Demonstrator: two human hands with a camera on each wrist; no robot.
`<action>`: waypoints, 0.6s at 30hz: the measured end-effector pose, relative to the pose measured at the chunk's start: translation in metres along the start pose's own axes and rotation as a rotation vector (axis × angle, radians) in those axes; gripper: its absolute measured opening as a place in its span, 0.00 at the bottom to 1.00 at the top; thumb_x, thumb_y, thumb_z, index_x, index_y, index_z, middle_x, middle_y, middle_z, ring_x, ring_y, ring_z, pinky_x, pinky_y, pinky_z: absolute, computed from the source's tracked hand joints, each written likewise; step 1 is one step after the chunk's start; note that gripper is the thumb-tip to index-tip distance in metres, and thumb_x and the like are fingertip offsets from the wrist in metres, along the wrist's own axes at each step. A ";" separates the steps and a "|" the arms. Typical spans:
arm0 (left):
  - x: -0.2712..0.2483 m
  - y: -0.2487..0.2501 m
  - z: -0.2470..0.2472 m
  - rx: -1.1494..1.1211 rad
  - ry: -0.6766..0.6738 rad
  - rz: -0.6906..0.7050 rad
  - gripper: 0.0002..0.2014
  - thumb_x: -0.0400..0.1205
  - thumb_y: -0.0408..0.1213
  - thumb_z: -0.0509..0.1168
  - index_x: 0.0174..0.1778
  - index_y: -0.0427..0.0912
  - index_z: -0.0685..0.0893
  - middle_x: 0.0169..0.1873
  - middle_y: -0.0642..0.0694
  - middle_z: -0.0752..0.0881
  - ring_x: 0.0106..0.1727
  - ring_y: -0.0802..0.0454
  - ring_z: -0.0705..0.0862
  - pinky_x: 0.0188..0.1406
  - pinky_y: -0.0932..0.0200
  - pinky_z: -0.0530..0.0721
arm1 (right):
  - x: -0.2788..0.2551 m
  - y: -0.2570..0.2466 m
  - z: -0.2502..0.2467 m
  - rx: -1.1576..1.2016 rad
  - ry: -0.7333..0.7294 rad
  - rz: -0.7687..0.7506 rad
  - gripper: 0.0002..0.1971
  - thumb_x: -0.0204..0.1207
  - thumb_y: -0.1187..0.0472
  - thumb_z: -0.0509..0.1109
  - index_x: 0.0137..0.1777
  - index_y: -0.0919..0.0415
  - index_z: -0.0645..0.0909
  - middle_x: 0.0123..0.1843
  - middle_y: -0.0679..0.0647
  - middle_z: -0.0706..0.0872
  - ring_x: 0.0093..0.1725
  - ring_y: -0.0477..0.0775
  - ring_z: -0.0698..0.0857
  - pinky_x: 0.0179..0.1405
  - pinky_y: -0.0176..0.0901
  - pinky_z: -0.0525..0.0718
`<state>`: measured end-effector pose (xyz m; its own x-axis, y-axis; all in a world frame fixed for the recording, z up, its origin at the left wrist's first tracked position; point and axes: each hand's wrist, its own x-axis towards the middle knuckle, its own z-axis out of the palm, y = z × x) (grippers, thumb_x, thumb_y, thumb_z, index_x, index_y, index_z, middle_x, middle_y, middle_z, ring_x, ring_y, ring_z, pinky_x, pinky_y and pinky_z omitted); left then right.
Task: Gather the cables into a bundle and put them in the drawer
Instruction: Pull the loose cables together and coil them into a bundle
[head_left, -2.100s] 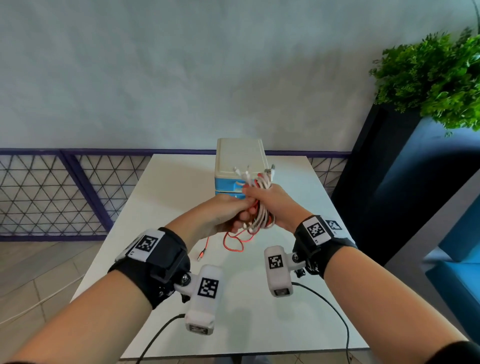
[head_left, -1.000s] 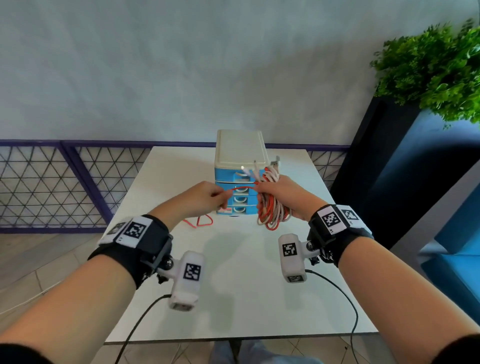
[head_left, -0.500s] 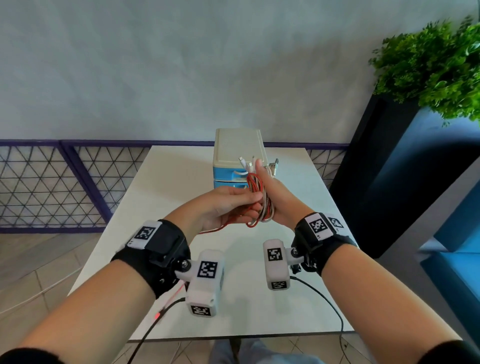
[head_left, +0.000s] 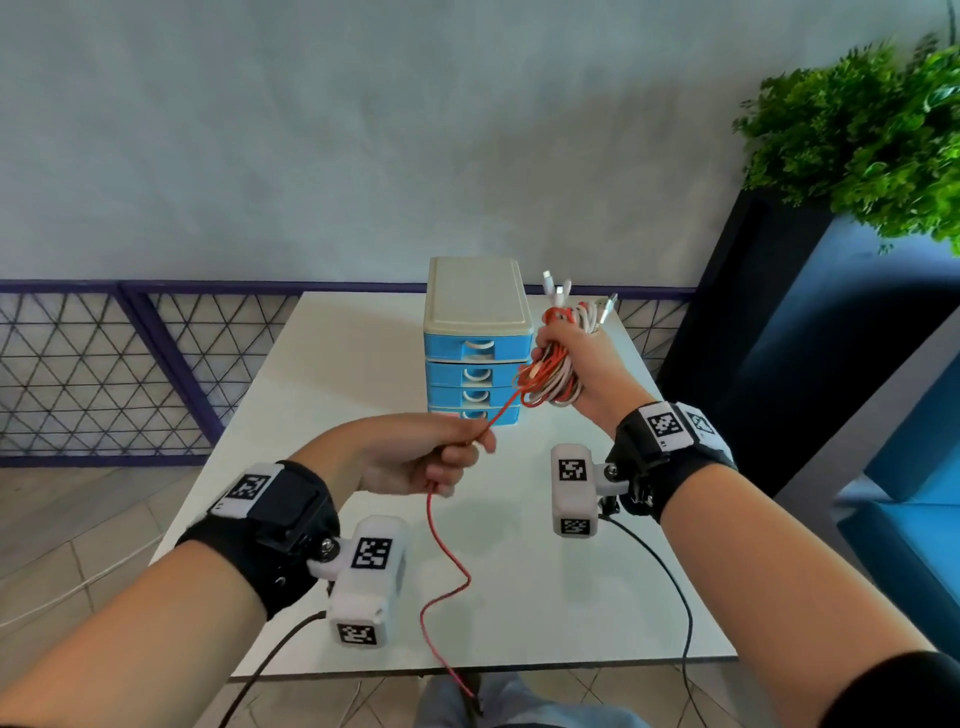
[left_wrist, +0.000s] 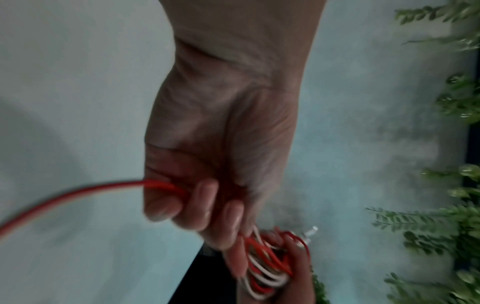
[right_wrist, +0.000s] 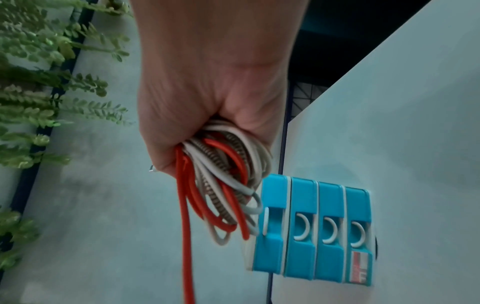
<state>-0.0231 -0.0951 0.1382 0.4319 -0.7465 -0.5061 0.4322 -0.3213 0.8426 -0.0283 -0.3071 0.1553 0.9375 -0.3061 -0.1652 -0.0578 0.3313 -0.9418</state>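
Note:
My right hand (head_left: 574, 358) grips a coiled bundle of red and white cables (head_left: 556, 379) (right_wrist: 226, 185), held up just right of the blue drawer unit (head_left: 475, 358) (right_wrist: 311, 230). White plugs stick out above the fist. One red cable (head_left: 498, 415) runs taut from the bundle down to my left hand (head_left: 436, 462), which pinches it; its loose tail (head_left: 447, 597) hangs past the table's front edge. The left wrist view shows the fingers (left_wrist: 202, 205) curled round the red cable (left_wrist: 78, 193). All drawers look closed.
The white table (head_left: 519, 571) carries only the drawer unit at its back. A dark planter with a green plant (head_left: 857, 124) stands at the right. A purple lattice fence (head_left: 104, 364) runs behind on the left. Black sensor leads trail from both wrists.
My left hand has pulled away from the bundle, toward me and left, drawing the red cable out taut. The right hand with the bundle has shifted right, uncovering the drawer fronts.

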 end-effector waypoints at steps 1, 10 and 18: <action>-0.002 -0.005 -0.003 0.049 -0.029 -0.039 0.13 0.86 0.46 0.55 0.44 0.44 0.80 0.24 0.53 0.66 0.22 0.57 0.63 0.28 0.64 0.69 | 0.000 -0.004 -0.003 0.041 -0.012 0.006 0.03 0.76 0.71 0.67 0.43 0.64 0.77 0.31 0.57 0.82 0.31 0.52 0.86 0.44 0.55 0.89; 0.007 0.029 -0.015 0.889 0.623 0.269 0.11 0.83 0.41 0.61 0.42 0.48 0.89 0.34 0.49 0.81 0.29 0.54 0.71 0.28 0.61 0.68 | -0.008 -0.020 0.003 -0.130 -0.147 0.068 0.02 0.76 0.71 0.67 0.44 0.68 0.81 0.39 0.62 0.89 0.39 0.55 0.90 0.48 0.52 0.90; 0.019 0.050 -0.005 1.096 0.709 0.523 0.07 0.80 0.38 0.66 0.44 0.41 0.89 0.38 0.46 0.87 0.37 0.52 0.79 0.26 0.73 0.69 | -0.024 -0.016 0.018 -0.514 -0.187 0.051 0.02 0.71 0.70 0.71 0.43 0.67 0.83 0.34 0.61 0.91 0.32 0.53 0.90 0.36 0.43 0.90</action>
<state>0.0106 -0.1224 0.1696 0.7924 -0.5764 0.1996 -0.5870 -0.6316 0.5065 -0.0432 -0.2887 0.1798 0.9714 -0.1222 -0.2037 -0.2211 -0.1518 -0.9634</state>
